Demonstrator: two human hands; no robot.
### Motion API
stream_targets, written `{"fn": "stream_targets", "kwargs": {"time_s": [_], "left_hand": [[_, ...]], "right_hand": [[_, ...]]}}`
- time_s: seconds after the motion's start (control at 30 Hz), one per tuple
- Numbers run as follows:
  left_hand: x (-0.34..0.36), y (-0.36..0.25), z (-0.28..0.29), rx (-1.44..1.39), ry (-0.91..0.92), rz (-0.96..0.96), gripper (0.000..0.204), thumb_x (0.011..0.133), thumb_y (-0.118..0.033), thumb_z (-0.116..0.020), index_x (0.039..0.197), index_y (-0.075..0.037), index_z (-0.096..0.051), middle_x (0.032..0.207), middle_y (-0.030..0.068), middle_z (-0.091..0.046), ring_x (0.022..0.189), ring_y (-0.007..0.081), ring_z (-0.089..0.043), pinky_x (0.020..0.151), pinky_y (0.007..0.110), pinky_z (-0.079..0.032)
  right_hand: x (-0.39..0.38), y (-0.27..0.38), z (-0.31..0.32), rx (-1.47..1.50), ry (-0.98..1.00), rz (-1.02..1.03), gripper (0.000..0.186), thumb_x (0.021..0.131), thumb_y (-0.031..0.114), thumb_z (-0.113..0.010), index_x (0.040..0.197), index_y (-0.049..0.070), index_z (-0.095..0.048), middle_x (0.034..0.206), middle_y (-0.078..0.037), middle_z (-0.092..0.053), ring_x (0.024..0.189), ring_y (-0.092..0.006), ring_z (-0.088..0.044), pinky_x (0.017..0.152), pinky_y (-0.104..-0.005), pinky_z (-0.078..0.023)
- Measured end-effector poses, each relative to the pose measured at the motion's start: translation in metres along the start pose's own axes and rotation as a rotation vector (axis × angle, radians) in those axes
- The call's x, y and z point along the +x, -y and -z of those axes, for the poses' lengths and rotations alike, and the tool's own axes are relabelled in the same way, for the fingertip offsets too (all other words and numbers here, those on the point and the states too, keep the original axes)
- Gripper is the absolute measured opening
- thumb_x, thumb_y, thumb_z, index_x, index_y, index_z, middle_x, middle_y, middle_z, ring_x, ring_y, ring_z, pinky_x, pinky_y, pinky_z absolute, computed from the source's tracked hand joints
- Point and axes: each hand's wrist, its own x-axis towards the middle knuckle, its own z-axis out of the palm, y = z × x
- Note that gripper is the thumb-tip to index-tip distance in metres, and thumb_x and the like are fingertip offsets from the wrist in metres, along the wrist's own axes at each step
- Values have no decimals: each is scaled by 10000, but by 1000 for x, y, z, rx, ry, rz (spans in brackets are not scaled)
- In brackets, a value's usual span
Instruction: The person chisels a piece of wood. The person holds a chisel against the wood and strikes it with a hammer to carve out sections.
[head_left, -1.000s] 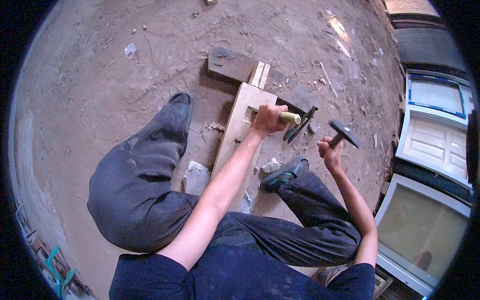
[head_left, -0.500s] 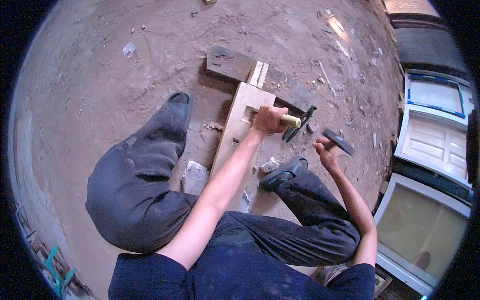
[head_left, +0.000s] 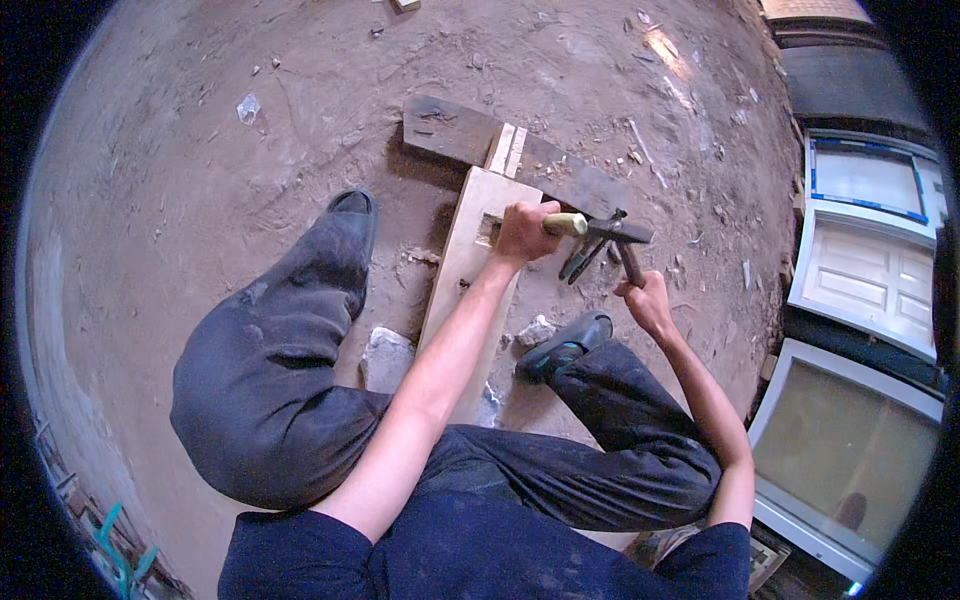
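My left hand [head_left: 526, 231] is closed around a chisel, whose pale wooden handle [head_left: 570, 224] points right; its blade is hidden. The hand is over a light wooden board [head_left: 480, 205] with a rectangular mortise [head_left: 488, 229] cut in it, just left of my fist. In my right hand [head_left: 646, 303] is a hammer [head_left: 632, 262], gripped by its handle. The hammer's dark head [head_left: 625, 233] is close to the butt of the chisel handle; whether they touch I cannot tell. Behind the hammer is a dark clamp-like tool [head_left: 578, 262], partly covered.
The board's far end rests on a dark plank [head_left: 445, 125] lying crosswise, with a narrow light strip [head_left: 507, 150] on it. Chunks of rubble [head_left: 387, 358] and wood chips litter the dirt floor [head_left: 270, 150]. My shoe [head_left: 566, 346] is right of the board. White-framed panels [head_left: 845, 450] stand at right.
The hammer has swung left and up, from out to the right to close by the chisel handle's end. My left hand keeps its grip on the chisel. The view has shifted slightly.
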Motion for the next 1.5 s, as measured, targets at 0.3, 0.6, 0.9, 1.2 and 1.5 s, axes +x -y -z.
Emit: {"fn": "stream_targets", "kwargs": {"time_s": [0.3,0.6,0.9,1.2,1.5], "left_hand": [[2,9,0,-12,-16,30,145,736,-198,-642,691,-96,-550,624,165,-584,606,377,-606,516,452,-470],[8,14,8,-99,-299,122,216,755,-216,-665,677,-65,-531,628,176,-579,620,381,-612,516,429,-485],[-2,1,15,28,-165,58,179,760,-209,-652,695,-93,-531,558,155,-558,529,366,-595,468,446,-475],[12,3,8,207,-107,156,192,760,-245,-675,723,-97,-559,600,157,-599,573,372,-620,490,451,-496],[15,17,-3,140,-146,45,202,741,-264,-660,678,-106,-551,538,154,-563,533,358,-613,485,468,-489]], "right_hand": [[-7,11,3,371,-55,20,390,829,252,-666,547,54,-484,505,47,-414,467,-59,-384,427,-282,-271],[-6,19,-5,169,-9,81,350,810,195,-681,549,40,-506,499,50,-419,479,-55,-389,441,-288,-277],[-5,28,-5,230,-40,113,378,822,136,-657,523,69,-436,484,54,-393,449,-47,-354,422,-274,-234],[-11,30,-5,164,-9,105,381,823,138,-662,526,72,-432,487,56,-393,454,-46,-357,428,-272,-243],[-3,50,1,160,-57,99,368,826,182,-673,542,52,-478,495,46,-423,467,-51,-382,429,-276,-265]]}}
